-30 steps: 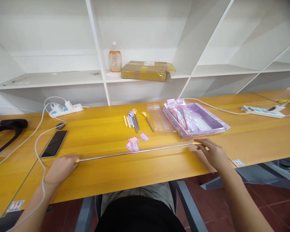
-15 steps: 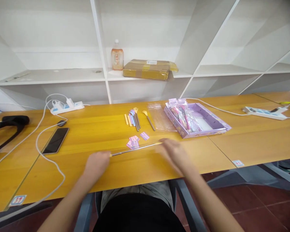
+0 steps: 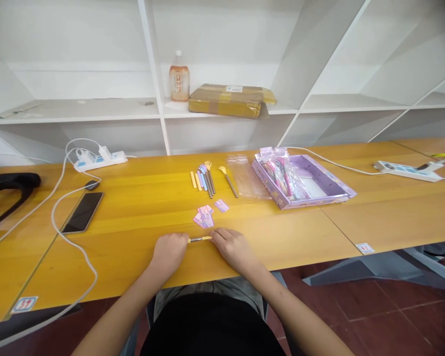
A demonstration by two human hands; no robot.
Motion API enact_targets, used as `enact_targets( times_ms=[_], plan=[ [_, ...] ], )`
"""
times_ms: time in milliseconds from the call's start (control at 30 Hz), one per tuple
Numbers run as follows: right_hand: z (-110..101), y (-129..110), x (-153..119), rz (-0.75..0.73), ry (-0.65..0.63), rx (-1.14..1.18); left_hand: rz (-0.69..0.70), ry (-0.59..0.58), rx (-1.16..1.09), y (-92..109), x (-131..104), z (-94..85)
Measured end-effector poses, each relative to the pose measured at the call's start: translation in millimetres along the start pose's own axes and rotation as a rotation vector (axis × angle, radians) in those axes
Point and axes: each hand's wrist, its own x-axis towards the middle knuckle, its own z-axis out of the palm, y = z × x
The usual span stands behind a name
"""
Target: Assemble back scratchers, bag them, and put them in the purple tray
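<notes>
Near the table's front edge, my left hand (image 3: 170, 253) is closed round one end of a short metal rod (image 3: 196, 240). My right hand (image 3: 230, 245) grips the rod's yellow end. Just beyond lie several small pink and purple cards (image 3: 204, 217). Behind them a bunch of small hand-shaped scratchers (image 3: 207, 180) in purple and yellow rests beside short yellow sticks (image 3: 196, 181). One yellow scratcher (image 3: 229, 182) lies apart, next to clear plastic bags (image 3: 244, 175). A purple box (image 3: 330, 185) to the right holds wrapped scratchers (image 3: 282, 178).
At the left are a phone (image 3: 83, 212), a power strip (image 3: 113, 159) with white cables and a black headset (image 3: 18, 185). Another power strip (image 3: 410, 170) lies at the right. The shelf behind bears a bottle (image 3: 179, 79) and a taped carton (image 3: 226, 101).
My hands have come closer together, the right one moving left and the left one right. The rod between them has shortened from a long extended length.
</notes>
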Motion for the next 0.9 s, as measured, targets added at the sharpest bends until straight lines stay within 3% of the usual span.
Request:
enact_targets(
  times_ms=[300, 433, 533, 767, 900],
  plan=[
    [-14, 1, 5, -0.058, 0.047, 0.006, 0.040, 0.086, -0.009, -11, -4, -4.4],
    [-15, 10, 0, -0.048, 0.063, -0.016, 0.055, 0.117, -0.008, -26, -6, -1.5],
    [-26, 39, -12, -0.028, 0.097, -0.058, 0.047, 0.150, 0.029, -55, -9, -1.0],
    [-78, 152, -80, 0.113, 0.225, -0.204, -0.055, 0.223, 0.140, -157, -44, -7.8],
    [-90, 178, -105, 0.119, 0.204, -0.256, -0.046, 0.258, 0.052, -175, -58, -8.5]
  ],
)
